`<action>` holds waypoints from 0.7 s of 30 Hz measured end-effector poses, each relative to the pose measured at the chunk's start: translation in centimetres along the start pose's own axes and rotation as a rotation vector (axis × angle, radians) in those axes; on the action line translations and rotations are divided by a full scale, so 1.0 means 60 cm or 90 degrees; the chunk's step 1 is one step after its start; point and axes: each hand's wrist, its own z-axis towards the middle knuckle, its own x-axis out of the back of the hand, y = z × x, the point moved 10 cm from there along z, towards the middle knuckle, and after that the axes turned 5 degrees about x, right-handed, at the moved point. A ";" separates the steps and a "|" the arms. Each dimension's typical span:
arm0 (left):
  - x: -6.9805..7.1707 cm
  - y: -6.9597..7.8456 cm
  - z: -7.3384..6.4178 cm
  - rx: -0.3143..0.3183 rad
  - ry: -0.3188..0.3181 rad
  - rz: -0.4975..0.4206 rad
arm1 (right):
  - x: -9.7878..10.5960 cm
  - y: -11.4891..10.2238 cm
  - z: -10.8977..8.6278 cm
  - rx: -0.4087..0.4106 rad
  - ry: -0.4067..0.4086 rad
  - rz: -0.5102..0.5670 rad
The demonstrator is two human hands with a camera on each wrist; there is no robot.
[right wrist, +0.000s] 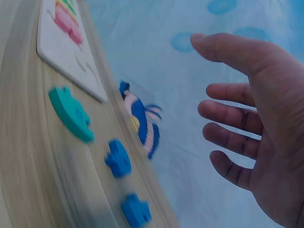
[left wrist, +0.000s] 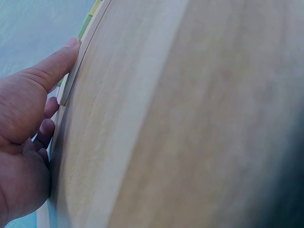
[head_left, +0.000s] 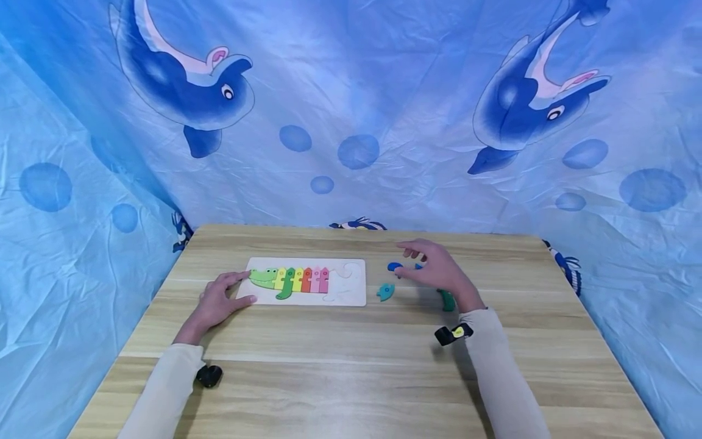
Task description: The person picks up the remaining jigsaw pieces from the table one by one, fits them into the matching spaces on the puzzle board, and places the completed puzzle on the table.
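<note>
A white puzzle board (head_left: 348,292) lies on the table, its left part filled with a crocodile (head_left: 264,278) in green, yellow, red and pink segments. Thumb and fingers of my left hand (head_left: 218,299) hold the board's left end; the thumb (left wrist: 64,61) also shows at its edge in the left wrist view. To the right of the board, my right hand (head_left: 433,266) hovers with fingers apart and nothing between them. Around it lie a blue piece (head_left: 394,266), a second blue piece (right wrist: 136,210), a teal piece (head_left: 386,292) and a dark green piece (head_left: 447,300), partly hidden by the wrist.
The wood-grain table (head_left: 340,366) is bordered by a blue cloth (head_left: 406,183) printed with dolphins and bubbles, behind and at both sides. Each wrist wears a black camera, such as the right one (head_left: 453,333).
</note>
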 end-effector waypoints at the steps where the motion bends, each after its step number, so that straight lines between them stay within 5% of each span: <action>1: 0.000 -0.001 0.001 0.000 0.000 0.002 | 0.007 0.004 -0.006 -0.002 0.004 -0.001; 11: -0.002 -0.004 0.001 -0.001 -0.001 0.004 | 0.066 0.047 -0.062 -0.026 0.047 -0.020; 21: -0.002 -0.001 0.002 -0.007 0.000 0.006 | 0.093 0.087 -0.109 -0.025 0.024 -0.028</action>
